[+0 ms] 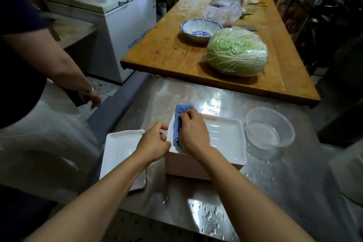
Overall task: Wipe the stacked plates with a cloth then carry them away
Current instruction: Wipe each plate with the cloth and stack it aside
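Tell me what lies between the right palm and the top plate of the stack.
In the head view, a folded blue cloth lies under the right hand, pressed onto the top plate's left end.

Both forearms are bare up to the frame's lower edge, with no sleeve cuff in view. The left hand (155,143) and the right hand (193,131) wear no gloves; fingernails are short and unpainted.

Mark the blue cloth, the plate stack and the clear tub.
blue cloth (181,111), head view, upper folded end.
plate stack (225,137), head view, top plate's bare well.
clear tub (272,113), head view, far rim.
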`<state>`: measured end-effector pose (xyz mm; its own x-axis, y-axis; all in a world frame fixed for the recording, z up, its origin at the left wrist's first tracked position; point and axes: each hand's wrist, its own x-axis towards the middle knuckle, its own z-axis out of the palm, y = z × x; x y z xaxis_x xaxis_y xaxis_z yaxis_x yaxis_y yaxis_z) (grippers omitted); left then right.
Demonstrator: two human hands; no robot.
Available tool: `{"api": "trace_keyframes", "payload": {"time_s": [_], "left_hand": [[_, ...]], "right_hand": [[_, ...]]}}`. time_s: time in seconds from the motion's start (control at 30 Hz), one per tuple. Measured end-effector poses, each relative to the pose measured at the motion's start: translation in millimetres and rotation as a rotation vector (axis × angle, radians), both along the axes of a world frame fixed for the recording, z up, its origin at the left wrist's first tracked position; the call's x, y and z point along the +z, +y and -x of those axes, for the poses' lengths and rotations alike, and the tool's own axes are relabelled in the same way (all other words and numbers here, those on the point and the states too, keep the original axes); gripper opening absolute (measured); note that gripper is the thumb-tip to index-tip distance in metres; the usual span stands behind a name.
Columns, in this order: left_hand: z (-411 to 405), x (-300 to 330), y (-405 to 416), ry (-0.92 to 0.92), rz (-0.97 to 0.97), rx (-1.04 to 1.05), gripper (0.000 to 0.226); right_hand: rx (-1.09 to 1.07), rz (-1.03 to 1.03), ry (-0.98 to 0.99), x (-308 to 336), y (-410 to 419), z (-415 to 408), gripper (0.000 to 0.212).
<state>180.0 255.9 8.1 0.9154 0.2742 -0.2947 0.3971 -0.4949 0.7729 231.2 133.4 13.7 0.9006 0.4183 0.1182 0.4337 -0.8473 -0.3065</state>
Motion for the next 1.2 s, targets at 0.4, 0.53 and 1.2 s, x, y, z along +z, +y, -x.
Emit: {"api": "trace_keyframes", "payload": {"time_s": [0.4,0.53,1.2], "left_hand": [[-6,3,2,0.019,0.029,-0.083,0.038],[-6,4,1,0.010,0.039,-0.061,0.040],[10,-7,10,-0.033,0.379,-0.095,0.031]], "right_hand": [[-0.293,0.369,-0.152,12,-103,-1,0.027],[-0.235,0.441,-0.151,17,-104,19,0.025],[0.048,0.011,0.088,9,-6,69,0.035]]}}
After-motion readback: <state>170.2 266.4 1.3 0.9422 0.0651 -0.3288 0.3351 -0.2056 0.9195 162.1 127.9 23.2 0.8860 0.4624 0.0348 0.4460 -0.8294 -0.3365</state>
